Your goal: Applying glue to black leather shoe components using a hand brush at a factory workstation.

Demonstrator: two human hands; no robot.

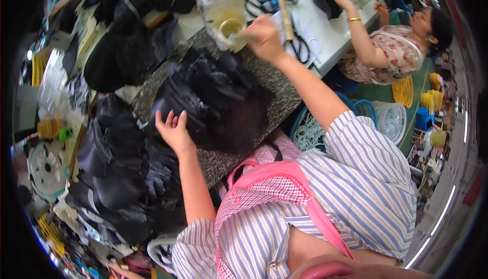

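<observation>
A fanned stack of black leather-like pieces (211,101) lies on a speckled stone slab (279,83) in front of me. My left hand (173,129) is open at the stack's left edge, fingers apart and fingertips up against it. Beyond the stack, my right hand (262,37) is closed, blurred by motion, around a thin greenish handle (246,38); its far end is unclear. That hand is beside a cloudy plastic container (219,12) with a yellowish inside and a round yellow rim.
More black pieces (119,162) are heaped at my left. Scissors (299,49) and a wooden-handled hammer (285,20) lie on the white table (330,40). A co-worker (389,50) works at the far right. A blue basket (310,126) of pale strips stands by my right arm.
</observation>
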